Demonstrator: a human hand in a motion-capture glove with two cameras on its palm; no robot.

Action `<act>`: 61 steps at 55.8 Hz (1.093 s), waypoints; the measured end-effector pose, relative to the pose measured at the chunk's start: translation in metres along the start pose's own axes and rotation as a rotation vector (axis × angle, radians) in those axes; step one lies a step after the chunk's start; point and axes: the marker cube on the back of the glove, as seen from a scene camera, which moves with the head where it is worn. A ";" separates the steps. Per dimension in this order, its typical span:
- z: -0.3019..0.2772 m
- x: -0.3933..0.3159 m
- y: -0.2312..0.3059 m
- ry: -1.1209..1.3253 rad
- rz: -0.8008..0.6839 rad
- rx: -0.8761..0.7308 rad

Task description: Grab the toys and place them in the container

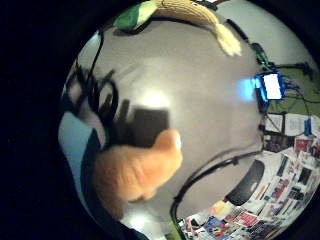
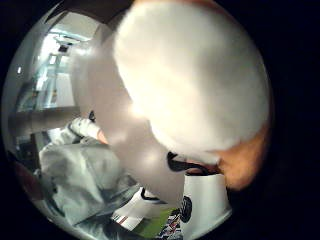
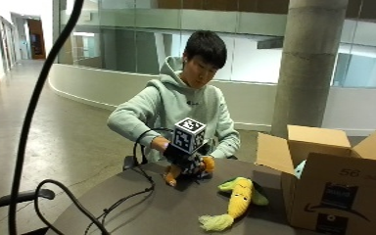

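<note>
A person in a pale green hoodie sits at a round grey worktop [image 3: 175, 210]. Near the centre of the frame, their gloved right hand [image 3: 183, 157] is curled around an orange and white plush toy [image 3: 172, 174], apparently lifted just off the surface, though the view is unclear there. A knitted corn toy [image 3: 238, 201] lies on the worktop at lower right, close beside an open cardboard box [image 3: 335, 188] at the right edge. Black cables [image 3: 109, 205] trail across the lower left.
</note>
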 end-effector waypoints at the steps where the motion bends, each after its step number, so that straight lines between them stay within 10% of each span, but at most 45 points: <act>1: 0.001 -0.003 0.002 -0.023 0.000 -0.028; 20: -0.066 -0.031 -0.005 -0.268 -0.091 -0.244; 39: -0.272 -0.081 -0.108 -0.286 -0.141 0.234; 50: -0.298 -0.106 -0.199 -0.487 -0.055 0.639; 61: -0.264 -0.108 -0.242 -0.434 0.002 0.293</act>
